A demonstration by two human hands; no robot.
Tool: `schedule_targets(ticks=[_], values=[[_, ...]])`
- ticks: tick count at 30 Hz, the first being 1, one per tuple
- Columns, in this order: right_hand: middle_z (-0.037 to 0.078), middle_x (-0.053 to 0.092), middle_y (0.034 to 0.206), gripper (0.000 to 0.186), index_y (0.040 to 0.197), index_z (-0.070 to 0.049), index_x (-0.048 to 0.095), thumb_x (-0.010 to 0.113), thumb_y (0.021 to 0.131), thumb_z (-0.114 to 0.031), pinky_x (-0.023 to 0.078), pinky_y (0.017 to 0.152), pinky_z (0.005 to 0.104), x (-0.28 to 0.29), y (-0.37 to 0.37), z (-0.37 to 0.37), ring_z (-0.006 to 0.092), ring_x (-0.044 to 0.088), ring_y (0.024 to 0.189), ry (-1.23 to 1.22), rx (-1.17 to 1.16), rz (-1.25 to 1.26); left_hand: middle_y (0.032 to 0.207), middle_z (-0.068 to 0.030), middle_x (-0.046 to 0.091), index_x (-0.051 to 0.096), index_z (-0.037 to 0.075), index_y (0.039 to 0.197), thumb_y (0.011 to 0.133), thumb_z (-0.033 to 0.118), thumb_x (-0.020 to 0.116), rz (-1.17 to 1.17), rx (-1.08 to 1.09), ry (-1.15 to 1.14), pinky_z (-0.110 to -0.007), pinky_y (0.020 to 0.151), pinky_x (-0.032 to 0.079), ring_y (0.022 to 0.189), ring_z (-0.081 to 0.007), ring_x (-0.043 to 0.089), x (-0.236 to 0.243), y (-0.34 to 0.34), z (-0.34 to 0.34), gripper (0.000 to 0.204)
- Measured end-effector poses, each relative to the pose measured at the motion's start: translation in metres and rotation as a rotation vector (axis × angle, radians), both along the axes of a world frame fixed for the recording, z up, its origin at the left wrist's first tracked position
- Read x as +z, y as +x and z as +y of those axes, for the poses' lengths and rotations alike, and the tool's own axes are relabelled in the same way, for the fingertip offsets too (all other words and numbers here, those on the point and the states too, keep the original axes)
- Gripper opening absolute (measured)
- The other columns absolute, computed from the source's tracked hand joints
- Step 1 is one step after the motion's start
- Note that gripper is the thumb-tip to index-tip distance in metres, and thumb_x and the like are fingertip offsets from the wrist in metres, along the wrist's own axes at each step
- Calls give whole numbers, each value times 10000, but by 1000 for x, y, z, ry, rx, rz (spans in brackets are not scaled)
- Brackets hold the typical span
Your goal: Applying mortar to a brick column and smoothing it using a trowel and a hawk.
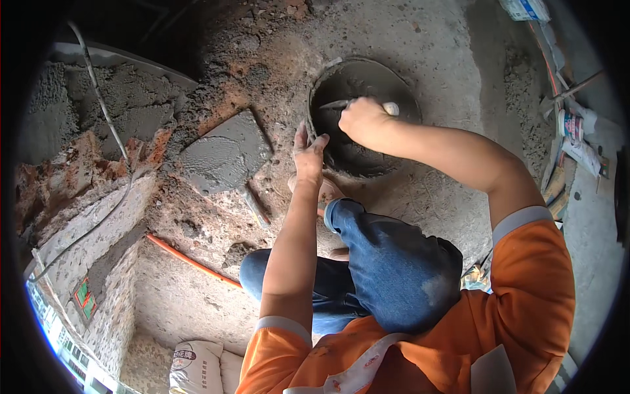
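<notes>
A round dark bucket with wet grey mortar in it stands on the floor ahead of me. My right hand is closed round the handle of a trowel, over the bucket. The pale handle end sticks out of the fist, and the narrow metal blade points left, partly hidden by the hand. At the bucket's near left rim, my left hand grips the edge between thumb and fingers. To its left, a flat square mortar board lies on the ground, coated in mortar, its handle toward me.
Rubble and crumbled mortar cover the ground at the left, beside a broken wall. An orange pipe lies near my knee. White sacks stand at the lower left. Bags and litter line the right side.
</notes>
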State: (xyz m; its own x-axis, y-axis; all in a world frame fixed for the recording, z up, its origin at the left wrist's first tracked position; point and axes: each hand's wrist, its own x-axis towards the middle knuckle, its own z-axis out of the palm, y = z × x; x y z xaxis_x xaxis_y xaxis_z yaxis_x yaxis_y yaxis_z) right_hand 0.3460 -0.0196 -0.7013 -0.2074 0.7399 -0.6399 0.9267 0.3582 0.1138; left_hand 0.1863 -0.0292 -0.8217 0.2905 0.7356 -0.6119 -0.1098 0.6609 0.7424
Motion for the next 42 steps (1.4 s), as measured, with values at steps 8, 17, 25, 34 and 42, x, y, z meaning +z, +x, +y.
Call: schedule_targets(ticks=[8,17,25,34,42], values=[[231,678,907,348,933,3,662,551,847,-315,536,715,491,-24,102,-58,375,676,798,368,-662,83,1172,-63,635,555,15,1302,691,-191,449,-203,129,-115,-243,876,464,1007,-150,594,24,38,38,653],[220,649,778,276,740,-63,633,564,816,-319,496,689,528,-114,30,-4,431,620,730,939,-1230,525,1361,-142,537,573,-42,1252,664,-192,509,-129,-307,610,-277,1076,333,1266,-193,489,80,28,142,609],[206,668,862,221,791,-3,659,543,827,-187,543,630,431,-56,50,5,334,680,740,406,-275,300,1335,-81,553,534,-12,1322,677,-216,469,-264,-280,382,-266,1044,352,1201,-160,516,68,-2,159,680],[186,649,869,229,825,15,654,551,835,-189,546,677,424,-51,57,-2,308,671,795,462,-190,162,1444,-90,462,542,16,1312,689,-219,525,-157,-359,492,-287,1110,296,1334,-180,413,74,6,150,666],[211,678,930,257,833,15,687,554,824,-205,544,708,435,-21,76,0,346,684,791,354,-427,135,1370,-79,523,554,10,1308,678,-206,518,-245,-190,351,-263,1020,391,1216,-162,510,70,-2,140,667]])
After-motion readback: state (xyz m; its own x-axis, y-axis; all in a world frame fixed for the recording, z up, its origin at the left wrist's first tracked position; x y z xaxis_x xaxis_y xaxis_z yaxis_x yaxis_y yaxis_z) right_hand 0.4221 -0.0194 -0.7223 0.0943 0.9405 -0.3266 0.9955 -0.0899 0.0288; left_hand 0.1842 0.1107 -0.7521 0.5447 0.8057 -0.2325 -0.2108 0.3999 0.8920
